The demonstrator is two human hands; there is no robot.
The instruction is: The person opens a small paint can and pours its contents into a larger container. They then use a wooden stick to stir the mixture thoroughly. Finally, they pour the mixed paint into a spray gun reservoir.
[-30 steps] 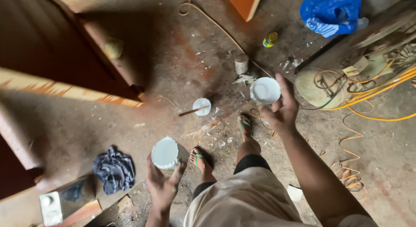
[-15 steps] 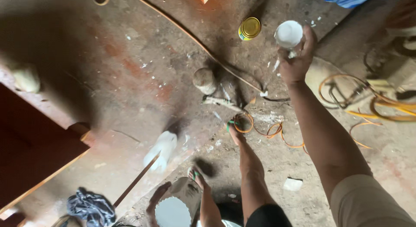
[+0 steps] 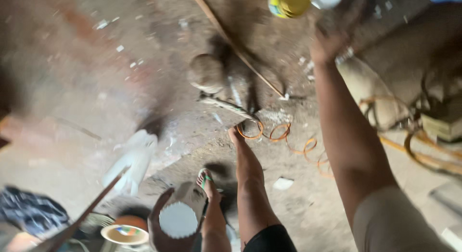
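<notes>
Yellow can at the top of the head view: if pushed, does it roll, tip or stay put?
The yellow can looks round and lies on a gritty floor. On its side it would probably roll; upright it would likely scrape. Blur hides which. It looks small, so probably light. The right hand reaches beside it.

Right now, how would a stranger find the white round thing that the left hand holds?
Start at the bottom edge of the dirt floor, just left of the two bare legs. There the left hand grips a white round container from below. Unlike the shallow bowl beside it, its top is plain white.
</notes>
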